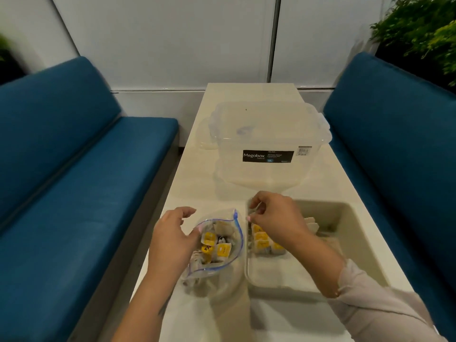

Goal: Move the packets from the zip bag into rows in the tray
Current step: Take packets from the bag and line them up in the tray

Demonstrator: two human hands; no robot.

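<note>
A clear zip bag [229, 265] with a blue zipper lies open on the table, full of small pale packets with yellow labels [217, 245]. My left hand [170, 240] is at the bag's left rim, its fingertips on the plastic and its thumb lifted clear. To the right is a beige tray [345, 208]. It holds a short row of yellow-labelled packets [261, 240] by its left wall and a few pale ones [312, 224] further in. My right hand [276, 218] hovers over the tray's far left corner, thumb and fingers pinching what looks like a pale packet.
A clear lidded storage box [269, 134] labelled Megabox stands behind the tray on the long white table [222, 99]. Blue benches flank the table on the left [74, 193] and right [394, 144]. A green plant [424, 33] is at the far right.
</note>
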